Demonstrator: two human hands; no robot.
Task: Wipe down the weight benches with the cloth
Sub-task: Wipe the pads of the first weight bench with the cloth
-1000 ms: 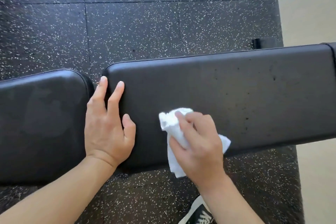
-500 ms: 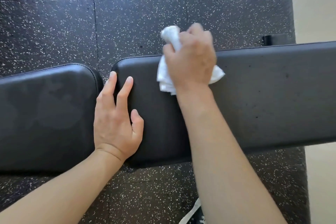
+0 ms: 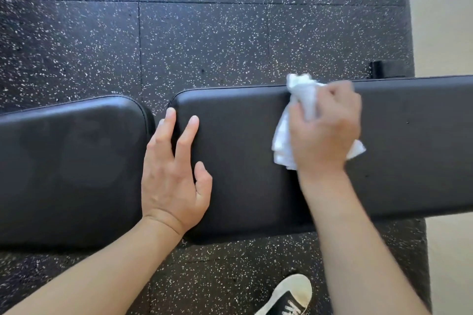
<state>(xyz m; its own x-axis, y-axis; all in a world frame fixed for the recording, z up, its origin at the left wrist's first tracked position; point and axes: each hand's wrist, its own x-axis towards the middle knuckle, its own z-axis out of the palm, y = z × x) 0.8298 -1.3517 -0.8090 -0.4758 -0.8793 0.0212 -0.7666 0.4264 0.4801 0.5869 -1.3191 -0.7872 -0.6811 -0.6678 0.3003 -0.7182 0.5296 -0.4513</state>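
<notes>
no readable text, white marks on the shoe (image 3: 289, 299) illegible

I see black rubber floor tiles (image 3: 204, 33) flecked with white, seams running between them. Along the right edge lies a pale, cream floor strip (image 3: 445, 20), evenly lit by soft light.

We saw two bare forearms with no sleeves, watch or rings on them. The left hand (image 3: 174, 176) and the right hand (image 3: 325, 130) wore no gloves, and the nails looked short and unpainted. Below the bench pad (image 3: 243, 161), near the right forearm, one shoe (image 3: 289, 296) showed: a black canvas sneaker with a white rubber toe cap, white sole edge and white laces.
</notes>
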